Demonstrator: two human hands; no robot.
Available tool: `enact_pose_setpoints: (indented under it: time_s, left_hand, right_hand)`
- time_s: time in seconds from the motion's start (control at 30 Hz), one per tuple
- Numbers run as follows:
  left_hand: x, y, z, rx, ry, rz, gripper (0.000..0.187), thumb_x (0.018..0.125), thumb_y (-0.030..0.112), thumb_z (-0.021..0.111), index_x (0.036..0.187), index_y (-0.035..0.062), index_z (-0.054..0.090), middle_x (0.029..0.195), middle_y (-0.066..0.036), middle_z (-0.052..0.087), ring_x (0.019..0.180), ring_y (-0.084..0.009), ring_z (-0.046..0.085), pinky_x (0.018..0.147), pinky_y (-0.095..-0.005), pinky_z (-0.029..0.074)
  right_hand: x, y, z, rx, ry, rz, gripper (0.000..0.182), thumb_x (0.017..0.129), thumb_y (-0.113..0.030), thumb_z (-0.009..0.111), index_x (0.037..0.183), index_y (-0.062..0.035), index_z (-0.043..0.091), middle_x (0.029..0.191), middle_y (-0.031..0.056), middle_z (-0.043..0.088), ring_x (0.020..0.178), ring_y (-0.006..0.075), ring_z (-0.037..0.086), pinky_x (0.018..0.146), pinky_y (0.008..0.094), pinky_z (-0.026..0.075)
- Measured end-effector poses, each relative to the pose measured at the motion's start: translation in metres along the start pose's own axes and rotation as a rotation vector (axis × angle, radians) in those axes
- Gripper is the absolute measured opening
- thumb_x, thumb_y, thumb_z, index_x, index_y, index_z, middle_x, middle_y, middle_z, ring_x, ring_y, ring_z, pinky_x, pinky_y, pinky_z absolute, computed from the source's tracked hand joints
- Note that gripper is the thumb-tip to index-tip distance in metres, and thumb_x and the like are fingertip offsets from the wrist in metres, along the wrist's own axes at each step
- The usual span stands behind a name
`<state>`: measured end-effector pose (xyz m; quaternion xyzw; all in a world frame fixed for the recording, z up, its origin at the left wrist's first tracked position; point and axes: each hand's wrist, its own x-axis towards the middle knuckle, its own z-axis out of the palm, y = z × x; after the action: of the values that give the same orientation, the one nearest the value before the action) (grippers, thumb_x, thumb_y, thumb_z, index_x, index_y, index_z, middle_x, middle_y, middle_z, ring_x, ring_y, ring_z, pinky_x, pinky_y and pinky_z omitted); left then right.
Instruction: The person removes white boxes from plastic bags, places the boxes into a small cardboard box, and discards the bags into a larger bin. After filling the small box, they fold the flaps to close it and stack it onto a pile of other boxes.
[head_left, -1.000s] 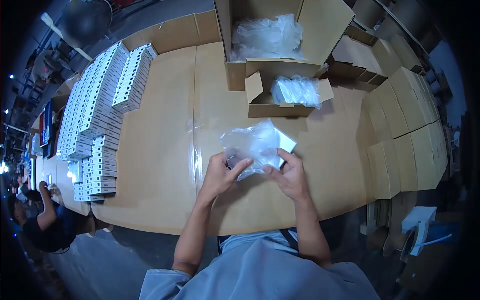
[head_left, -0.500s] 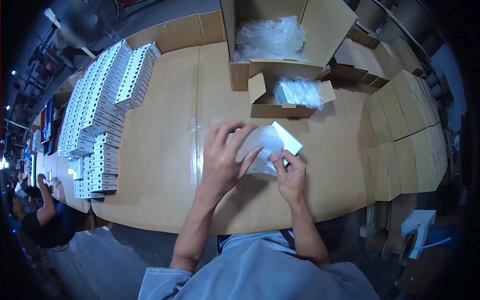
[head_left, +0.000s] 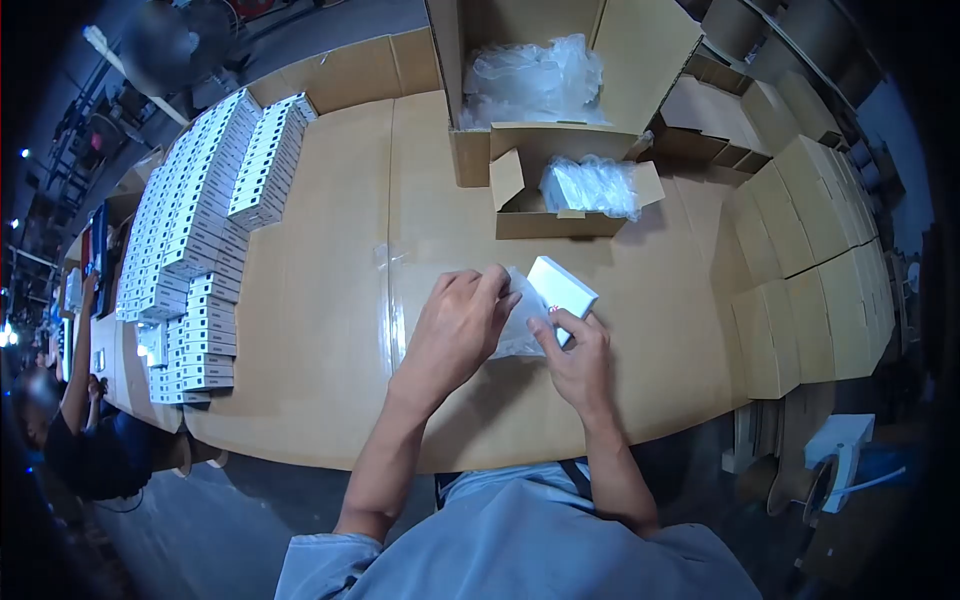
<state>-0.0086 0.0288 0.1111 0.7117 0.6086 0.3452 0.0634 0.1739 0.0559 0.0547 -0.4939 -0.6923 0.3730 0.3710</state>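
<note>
My right hand (head_left: 580, 358) grips a small white box (head_left: 562, 288) by its near edge, thumb on top. A clear plastic bag (head_left: 522, 322) lies against the box's left side, between my two hands. The fingers of my left hand (head_left: 462, 318) are pinched together at the bag's upper left edge. Beyond my hands stands an open small carton (head_left: 565, 226) holding bubble-wrapped items (head_left: 592, 187).
Stacks of white boxes (head_left: 200, 220) line the table's left side. A large carton (head_left: 475, 158) with plastic bags (head_left: 535, 80) is at the back. Brown cartons (head_left: 800, 290) are stacked on the right. Another person (head_left: 95, 440) is at far left.
My left hand's spread fingers have closed on the plastic bag. The white box has shifted slightly left and tilted in my right hand. The other person's arm at far left has stretched upward.
</note>
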Motion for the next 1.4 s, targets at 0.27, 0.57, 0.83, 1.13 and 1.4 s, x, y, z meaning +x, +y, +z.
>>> enact_pose_setpoints:
  time_s: [0.27, 0.57, 0.83, 1.13, 1.4]
  left_hand:
    - [0.004, -0.008, -0.002, -0.36, -0.191, -0.294, 0.017, 0.103, 0.012, 0.058, 0.114, 0.0031, 0.047, 0.076, -0.019, 0.072, 0.055, -0.0325, 0.065, 0.056, -0.0366, 0.048]
    - [-0.015, -0.057, 0.032, -1.358, 0.582, -0.258, 0.056, 0.099, 0.028, 0.067, 0.142, 0.0046, 0.04, 0.14, -0.017, 0.045, 0.113, -0.0232, 0.06, 0.097, -0.0358, 0.052]
    - [-0.048, -0.021, 0.039, -1.065, 0.042, -0.691, 0.053, 0.084, 0.008, 0.083, 0.128, -0.0033, 0.057, 0.112, -0.01, 0.069, 0.104, -0.0168, 0.067, 0.092, -0.0319, 0.054]
    - [-0.057, -0.021, 0.037, -0.79, -0.055, -0.468, 0.046, 0.08, 0.007, 0.086, 0.117, 0.0005, 0.058, 0.106, -0.01, 0.068, 0.1, -0.0165, 0.066, 0.088, -0.0319, 0.055]
    - [-0.058, -0.015, 0.045, -0.749, -0.047, -0.395, 0.045, 0.079, 0.012, 0.087, 0.114, 0.0001, 0.061, 0.1, -0.015, 0.074, 0.095, -0.0206, 0.073, 0.083, -0.0345, 0.057]
  right_hand:
    - [-0.002, 0.012, -0.002, 0.124, -0.118, -0.139, 0.025, 0.09, -0.02, 0.079, 0.096, 0.0036, 0.071, 0.081, 0.0132, 0.062, 0.063, 0.0186, 0.056, 0.057, 0.0338, 0.045]
    - [-0.006, 0.019, -0.01, 0.167, -0.152, 0.019, 0.026, 0.09, -0.019, 0.079, 0.095, 0.0051, 0.071, 0.079, 0.0101, 0.06, 0.061, 0.0134, 0.05, 0.055, 0.0301, 0.041]
    - [-0.003, 0.015, -0.011, -0.038, -0.1, -0.218, 0.024, 0.095, -0.018, 0.073, 0.11, 0.0006, 0.071, 0.095, 0.0159, 0.069, 0.082, 0.0231, 0.065, 0.073, 0.0348, 0.051]
    - [0.045, -0.008, -0.052, 0.492, 0.081, -0.286, 0.067, 0.1, 0.0, 0.058, 0.156, -0.0052, 0.022, 0.131, 0.0194, 0.057, 0.117, 0.0233, 0.061, 0.101, 0.0359, 0.049]
    - [0.06, -0.034, -0.026, 0.758, -0.058, -0.282, 0.05, 0.091, 0.005, 0.072, 0.124, -0.0048, 0.037, 0.107, 0.0114, 0.06, 0.1, 0.015, 0.064, 0.086, 0.029, 0.055]
